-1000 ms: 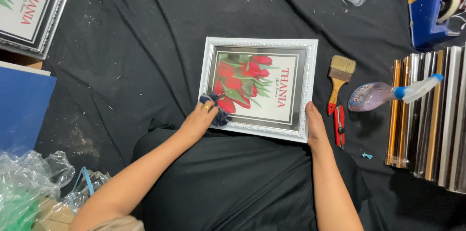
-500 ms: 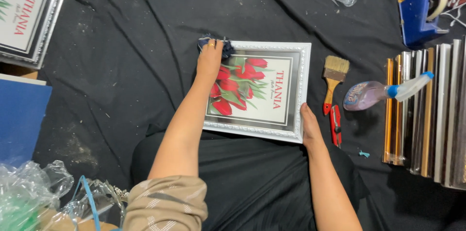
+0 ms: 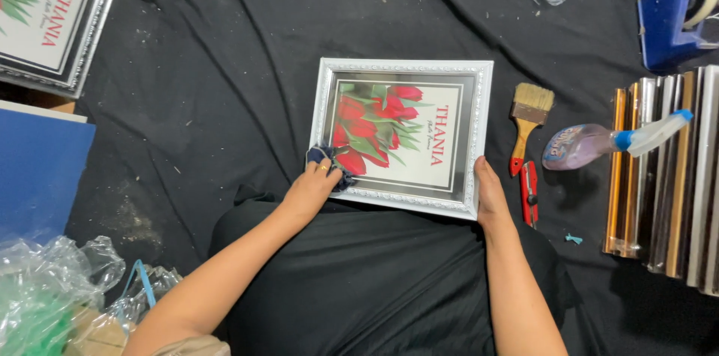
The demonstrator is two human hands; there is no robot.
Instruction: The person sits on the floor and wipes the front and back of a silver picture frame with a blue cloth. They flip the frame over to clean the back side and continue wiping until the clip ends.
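A silver-framed picture of red tulips [image 3: 404, 135] lies on a black cloth [image 3: 225, 64] in front of me. My left hand [image 3: 313, 185] presses a small dark blue rag [image 3: 329, 157] against the frame's near left corner, its fingers closed over the rag. On the right, my right hand [image 3: 490, 195] rests flat along the frame's near right edge and steadies it.
A paintbrush [image 3: 529, 120], a red utility knife [image 3: 529, 191] and a spray bottle [image 3: 607, 145] lie right of the frame. Gold and silver moulding strips [image 3: 674, 169] lie at the far right. Another framed picture [image 3: 52, 19] sits top left, a blue board [image 3: 37, 169] and plastic bags [image 3: 52, 288] at left.
My left hand with the rag went up to the frame's far left corner, then came back down to the near left corner. The right hand stayed on the frame's right edge.
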